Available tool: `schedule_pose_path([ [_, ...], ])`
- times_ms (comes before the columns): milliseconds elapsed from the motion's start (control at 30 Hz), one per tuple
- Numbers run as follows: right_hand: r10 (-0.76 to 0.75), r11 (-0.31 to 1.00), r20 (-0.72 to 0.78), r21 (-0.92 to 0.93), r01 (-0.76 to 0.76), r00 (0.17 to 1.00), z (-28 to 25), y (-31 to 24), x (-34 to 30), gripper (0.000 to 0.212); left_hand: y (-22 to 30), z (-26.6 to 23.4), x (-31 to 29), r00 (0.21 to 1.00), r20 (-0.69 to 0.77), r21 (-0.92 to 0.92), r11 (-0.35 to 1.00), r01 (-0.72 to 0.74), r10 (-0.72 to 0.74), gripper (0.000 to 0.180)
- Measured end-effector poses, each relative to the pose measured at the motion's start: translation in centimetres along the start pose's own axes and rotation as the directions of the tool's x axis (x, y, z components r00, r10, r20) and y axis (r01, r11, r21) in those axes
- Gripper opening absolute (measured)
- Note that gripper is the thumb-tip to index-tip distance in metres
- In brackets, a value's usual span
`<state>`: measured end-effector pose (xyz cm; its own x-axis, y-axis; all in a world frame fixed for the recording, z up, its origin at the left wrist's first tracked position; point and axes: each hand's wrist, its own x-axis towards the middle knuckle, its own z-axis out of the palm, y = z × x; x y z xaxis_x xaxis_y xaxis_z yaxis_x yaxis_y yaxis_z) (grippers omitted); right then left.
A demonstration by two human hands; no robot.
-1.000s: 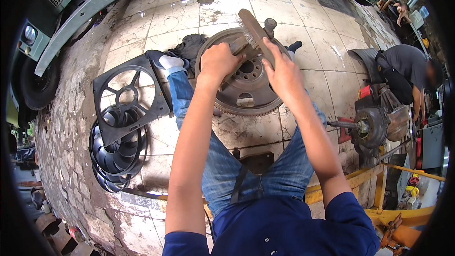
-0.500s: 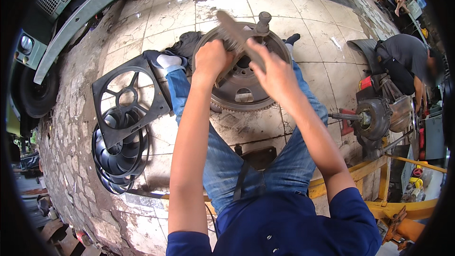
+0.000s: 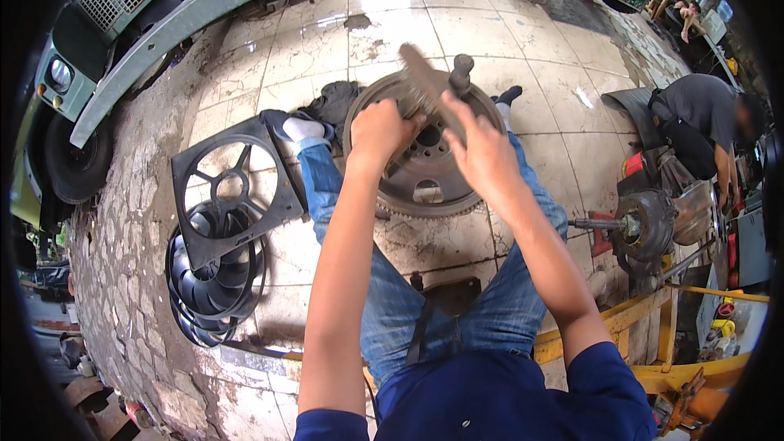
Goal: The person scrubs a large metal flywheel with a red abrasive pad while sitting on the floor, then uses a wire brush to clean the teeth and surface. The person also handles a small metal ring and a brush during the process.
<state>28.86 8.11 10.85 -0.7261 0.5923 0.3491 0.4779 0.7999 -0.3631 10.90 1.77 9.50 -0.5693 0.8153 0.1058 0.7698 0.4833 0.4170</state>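
A round, toothed metal flywheel lies on the floor between my legs. My right hand is closed around the handle of a wire brush, slightly blurred, its bristles turned toward my left hand. Over the left part of the flywheel, my left hand is closed, with a dark metal piece partly showing beneath it. The fingers hide most of what it grips. A stubby metal part with a rounded top stands at the flywheel's far edge.
A black fan shroud and a fan lie to my left, near a parked vehicle's bumper. At right are a greasy axle assembly, a yellow frame and a bending person. Dark cloth lies beyond my left foot.
The whole view has shifted, with the scene sitting lower and slightly to the right. My right hand still holds the wire brush over the flywheel, and my left hand stays closed beside it.
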Motion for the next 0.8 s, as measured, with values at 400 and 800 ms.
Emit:
schedule_pose_path([
  [400, 0.033, 0.995, -0.044, 0.097, -0.028, 0.999, 0.6, 2.3, 0.0, 0.060, -1.3, 0.1, -2.6, 0.984, -0.149, -0.408, 0.912, 0.025, -0.094, 0.063],
  [800, 0.006, 0.992, -0.079, 0.127, 0.004, 0.997, 0.9, 2.4, -0.1, 0.058, -2.2, 5.5, -6.2, 0.964, -0.178, -0.802, 0.596, -0.025, -0.200, 0.036],
])
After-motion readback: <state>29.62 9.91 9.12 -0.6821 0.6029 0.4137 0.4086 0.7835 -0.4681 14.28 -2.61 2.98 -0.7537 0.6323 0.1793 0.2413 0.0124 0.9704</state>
